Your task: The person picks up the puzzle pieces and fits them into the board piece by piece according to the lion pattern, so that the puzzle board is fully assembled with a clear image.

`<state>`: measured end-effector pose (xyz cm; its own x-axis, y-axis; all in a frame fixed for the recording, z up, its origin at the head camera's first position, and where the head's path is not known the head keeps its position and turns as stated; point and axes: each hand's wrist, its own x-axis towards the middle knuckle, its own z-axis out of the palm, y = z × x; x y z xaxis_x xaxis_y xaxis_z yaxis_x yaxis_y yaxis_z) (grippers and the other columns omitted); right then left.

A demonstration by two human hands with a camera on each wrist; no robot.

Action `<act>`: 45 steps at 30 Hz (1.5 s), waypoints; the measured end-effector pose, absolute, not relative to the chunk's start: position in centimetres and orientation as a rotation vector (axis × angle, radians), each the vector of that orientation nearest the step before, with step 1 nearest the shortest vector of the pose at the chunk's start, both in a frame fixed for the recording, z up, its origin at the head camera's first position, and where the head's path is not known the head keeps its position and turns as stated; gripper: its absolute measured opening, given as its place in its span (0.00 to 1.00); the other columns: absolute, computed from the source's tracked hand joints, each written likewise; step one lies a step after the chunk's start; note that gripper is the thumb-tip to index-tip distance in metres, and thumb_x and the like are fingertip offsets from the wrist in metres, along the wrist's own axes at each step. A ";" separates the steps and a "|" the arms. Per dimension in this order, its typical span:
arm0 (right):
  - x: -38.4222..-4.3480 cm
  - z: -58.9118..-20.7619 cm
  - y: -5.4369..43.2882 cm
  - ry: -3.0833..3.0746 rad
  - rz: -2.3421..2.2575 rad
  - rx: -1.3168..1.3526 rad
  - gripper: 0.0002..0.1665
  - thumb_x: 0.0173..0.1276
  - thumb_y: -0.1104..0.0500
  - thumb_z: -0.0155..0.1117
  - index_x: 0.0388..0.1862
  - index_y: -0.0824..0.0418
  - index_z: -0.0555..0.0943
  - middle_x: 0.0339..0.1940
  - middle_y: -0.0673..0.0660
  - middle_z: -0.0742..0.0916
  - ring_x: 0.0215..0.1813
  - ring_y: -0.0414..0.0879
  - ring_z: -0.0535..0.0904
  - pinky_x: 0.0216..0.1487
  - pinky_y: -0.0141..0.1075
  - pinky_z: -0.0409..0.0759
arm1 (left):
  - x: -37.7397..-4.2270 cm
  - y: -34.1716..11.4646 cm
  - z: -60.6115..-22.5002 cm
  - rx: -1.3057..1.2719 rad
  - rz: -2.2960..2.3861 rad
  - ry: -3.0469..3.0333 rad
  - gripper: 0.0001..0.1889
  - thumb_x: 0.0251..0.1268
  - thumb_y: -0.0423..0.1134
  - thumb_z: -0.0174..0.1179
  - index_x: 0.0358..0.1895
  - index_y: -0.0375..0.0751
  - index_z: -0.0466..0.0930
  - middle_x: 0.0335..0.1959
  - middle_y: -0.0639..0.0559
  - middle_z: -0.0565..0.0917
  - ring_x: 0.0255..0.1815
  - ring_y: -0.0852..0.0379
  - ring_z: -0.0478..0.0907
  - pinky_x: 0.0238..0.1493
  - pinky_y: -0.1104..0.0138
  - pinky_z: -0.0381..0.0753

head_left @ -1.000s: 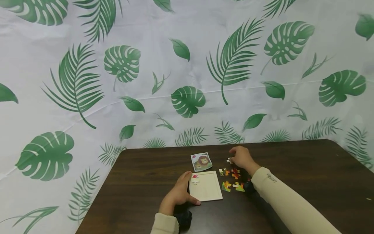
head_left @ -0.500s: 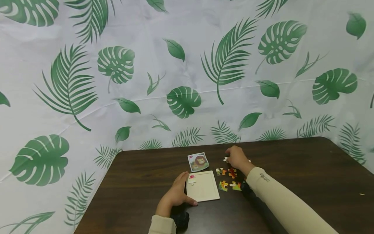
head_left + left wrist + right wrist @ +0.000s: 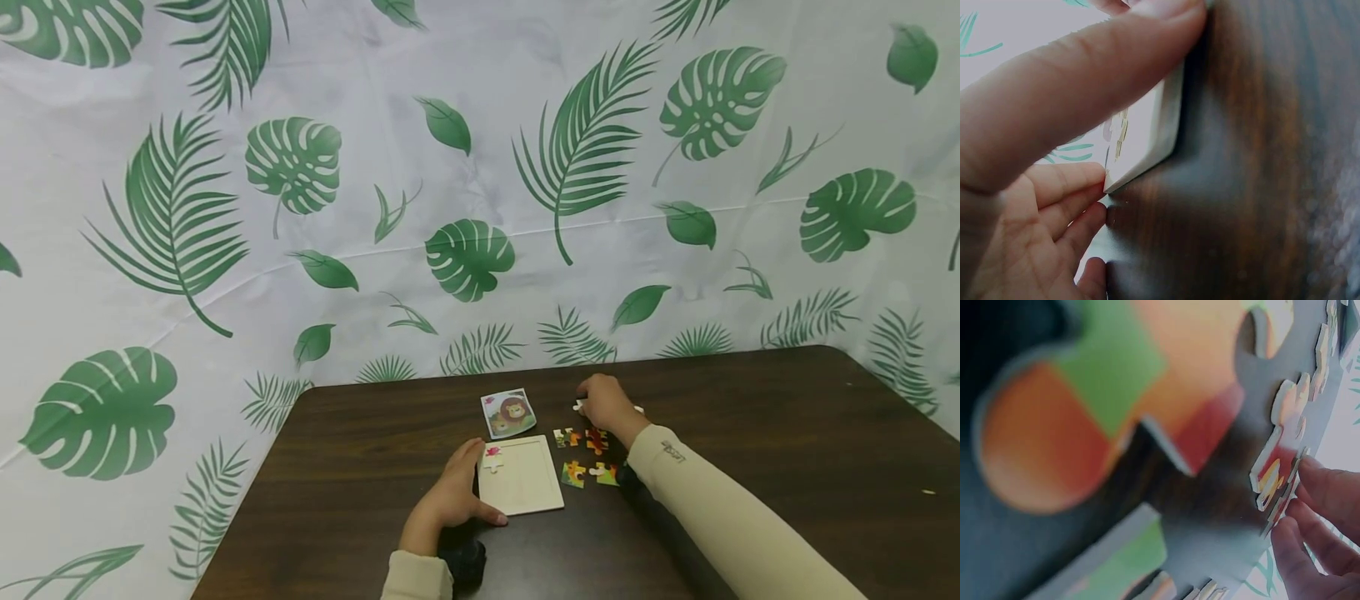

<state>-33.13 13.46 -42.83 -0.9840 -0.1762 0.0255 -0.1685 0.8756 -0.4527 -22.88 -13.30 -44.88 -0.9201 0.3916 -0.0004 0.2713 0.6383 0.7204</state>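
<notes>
My left hand (image 3: 452, 493) holds the left side of a pale wooden puzzle tray (image 3: 528, 492), thumb along the near edge, fingertips at the far left. A puzzle piece with a pink flower (image 3: 492, 457) lies in the tray's upper left corner. Past the tray's right side, my right hand (image 3: 609, 407) reaches down at the table. In the right wrist view its thumb and fingertips pinch a thin puzzle piece (image 3: 1286, 497), seen nearly edge-on. Closer to that camera lies a large blurred orange and green piece (image 3: 1129, 394). The hand hides part of the pieces beneath it in the head view.
A picture card with a lion (image 3: 513, 413) lies behind the tray. Several loose puzzle pieces, among them a red one (image 3: 597, 440) and a green and yellow one (image 3: 573, 474), lie right of the tray on the dark wooden table (image 3: 360, 467). A leaf-print cloth (image 3: 390, 125) hangs behind.
The head view has turned slightly right, so everything sits a little further left. My right hand has settled slightly, and a bit of a piece now shows to its right. The left hand stays on the tray.
</notes>
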 end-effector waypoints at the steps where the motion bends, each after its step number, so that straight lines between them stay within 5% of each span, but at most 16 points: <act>1: -33.1 -42.8 13.5 3.023 -0.732 -0.268 0.15 0.59 0.68 0.64 0.47 0.72 0.80 0.44 0.67 0.82 0.45 0.60 0.78 0.35 0.43 0.79 | -22.9 -13.3 -44.9 0.549 1.149 2.699 0.57 0.30 0.39 0.79 0.68 0.25 0.53 0.69 0.35 0.53 0.69 0.39 0.48 0.64 0.47 0.53; 20: -32.6 -42.8 13.8 3.114 -0.698 -0.375 0.11 0.55 0.66 0.69 0.36 0.63 0.78 0.36 0.60 0.78 0.34 0.53 0.74 0.31 0.42 0.74 | -22.8 -13.3 -45.0 0.548 1.152 2.695 0.57 0.30 0.40 0.79 0.68 0.26 0.53 0.69 0.35 0.53 0.69 0.39 0.48 0.64 0.47 0.53; 31: -32.7 -42.6 13.7 3.139 -0.937 -0.417 0.06 0.58 0.70 0.64 0.28 0.60 0.80 0.25 0.53 0.80 0.27 0.46 0.73 0.29 0.39 0.74 | -22.7 -13.3 -44.8 0.549 1.166 2.690 0.57 0.30 0.39 0.79 0.68 0.26 0.53 0.69 0.35 0.53 0.69 0.39 0.48 0.63 0.46 0.53; 45: -30.7 -40.7 10.3 2.918 -1.278 -0.542 0.04 0.58 0.69 0.65 0.29 0.61 0.80 0.24 0.50 0.81 0.26 0.43 0.77 0.28 0.35 0.76 | -22.7 -13.3 -44.6 0.560 1.159 2.704 0.57 0.30 0.40 0.79 0.67 0.25 0.54 0.68 0.34 0.54 0.68 0.38 0.49 0.63 0.46 0.54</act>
<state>-30.74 10.29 -40.65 -0.9399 -0.2667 0.2130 -0.3374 0.6317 -0.6979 -22.68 -13.28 -44.64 -0.9197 0.3924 0.0122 0.2794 0.6325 0.7224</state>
